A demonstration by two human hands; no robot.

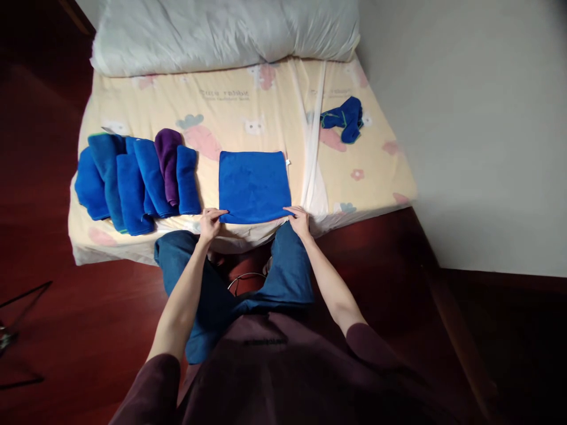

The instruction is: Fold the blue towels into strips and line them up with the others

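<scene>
A blue cloth point(254, 184), much like a towel, lies flat as a near-square on the bed, a small white tag at its right edge. My left hand point(211, 223) pinches its near left corner. At the near right corner, my right hand point(298, 221) grips the same cloth between thumb and fingers. The near edge between my hands looks slightly turned up. Left of the cloth lies a row of several rolled or folded blue cloths point(130, 186), with a purple rolled cloth point(167, 162) among them.
A crumpled blue cloth with green edging point(349, 121) lies at the bed's right. A pale rolled quilt point(225, 35) spans the far end of the patterned bed sheet point(266, 112). A white wall point(478, 136) stands to the right. Dark red floor point(88, 330) surrounds the bed's near side.
</scene>
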